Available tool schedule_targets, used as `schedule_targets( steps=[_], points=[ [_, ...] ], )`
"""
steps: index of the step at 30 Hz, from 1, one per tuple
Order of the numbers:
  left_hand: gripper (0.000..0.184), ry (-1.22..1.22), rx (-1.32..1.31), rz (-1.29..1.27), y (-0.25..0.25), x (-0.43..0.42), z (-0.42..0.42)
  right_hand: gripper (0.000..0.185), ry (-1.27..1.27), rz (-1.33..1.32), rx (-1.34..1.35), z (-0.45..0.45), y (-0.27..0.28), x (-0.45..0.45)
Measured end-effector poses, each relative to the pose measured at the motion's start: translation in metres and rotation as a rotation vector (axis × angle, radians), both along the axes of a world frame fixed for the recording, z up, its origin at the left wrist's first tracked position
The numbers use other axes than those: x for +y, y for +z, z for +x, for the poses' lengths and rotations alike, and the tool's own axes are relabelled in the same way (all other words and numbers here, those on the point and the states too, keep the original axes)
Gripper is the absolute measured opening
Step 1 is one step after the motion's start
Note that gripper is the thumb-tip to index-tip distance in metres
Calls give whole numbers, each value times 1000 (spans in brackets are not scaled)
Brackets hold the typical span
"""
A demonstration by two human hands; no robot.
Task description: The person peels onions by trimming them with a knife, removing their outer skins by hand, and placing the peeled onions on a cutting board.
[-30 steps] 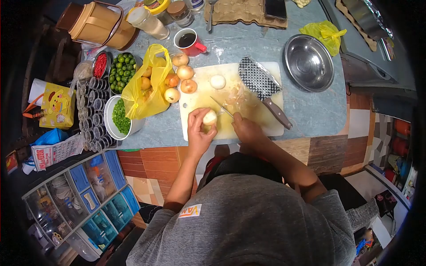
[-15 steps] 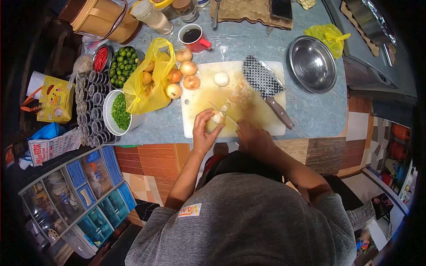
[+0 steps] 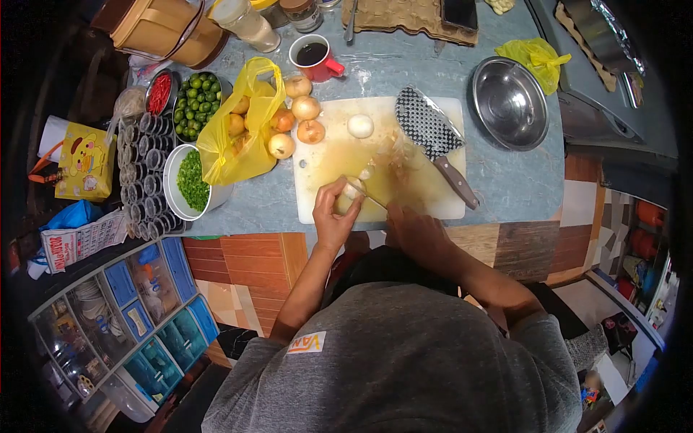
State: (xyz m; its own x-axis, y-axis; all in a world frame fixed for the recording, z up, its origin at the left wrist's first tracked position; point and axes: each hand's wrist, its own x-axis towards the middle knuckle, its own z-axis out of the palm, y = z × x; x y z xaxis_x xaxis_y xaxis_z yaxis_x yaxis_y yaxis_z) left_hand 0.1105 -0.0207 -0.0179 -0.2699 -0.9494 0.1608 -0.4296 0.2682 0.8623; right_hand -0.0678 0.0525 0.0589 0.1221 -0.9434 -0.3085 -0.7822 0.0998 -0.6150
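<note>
My left hand (image 3: 336, 214) pinches an onion (image 3: 353, 189) near the front edge of the white cutting board (image 3: 451, 206). In my right hand (image 3: 419, 234) is a small knife (image 3: 375, 200), its thin blade reaching to the onion's right side. The handle is mostly covered by my fingers. A peeled white onion (image 3: 360, 125) sits farther back on the board, with scraps of skin beside it. On the board's right lies a cleaver (image 3: 429, 124) with a dark handle and a patterned blade.
Several unpeeled onions (image 3: 306, 108) stand by a yellow plastic bag (image 3: 242, 144) left of the board. Beyond are a red mug (image 3: 326, 70) of dark liquid, a bowl of green citrus (image 3: 196, 105) and a white bowl (image 3: 170, 189) of chopped greens. A steel bowl (image 3: 510, 105) is at right.
The knife and my right hand have shifted slightly down, and the blade lies against the onion at a different angle. My left hand keeps its hold on the onion.
</note>
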Motion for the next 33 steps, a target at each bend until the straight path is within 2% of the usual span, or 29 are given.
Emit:
schedule_targets(
  steps=[8,11,14,17,20,23,26,29,33],
  points=[
    [41,40,3,36,-1,1,-1,13,23,88,91,5,7,-10],
    [42,36,-10,12,1,0,-1,24,16,11,26,4,-1,-11],
    [43,37,-17,17,1,0,-2,25,15,23,-18,6,-9,-20],
    [42,36,-32,24,4,-1,-1,16,77,25,-7,4,-1,-18],
    [41,29,-19,15,3,1,-1,16,48,-34,-97,1,-4,-15],
    [41,31,-16,4,2,-1,-2,17,50,84,-34,8,-24,-24],
    [40,33,-15,23,4,-2,-1,16,64,96,32,7,-17,-19],
    [39,42,-10,29,3,2,-2,16,36,125,-90,6,-22,-25],
    [39,41,5,12,1,-2,-3,18,51,143,-96,4,-31,-21]
  ],
)
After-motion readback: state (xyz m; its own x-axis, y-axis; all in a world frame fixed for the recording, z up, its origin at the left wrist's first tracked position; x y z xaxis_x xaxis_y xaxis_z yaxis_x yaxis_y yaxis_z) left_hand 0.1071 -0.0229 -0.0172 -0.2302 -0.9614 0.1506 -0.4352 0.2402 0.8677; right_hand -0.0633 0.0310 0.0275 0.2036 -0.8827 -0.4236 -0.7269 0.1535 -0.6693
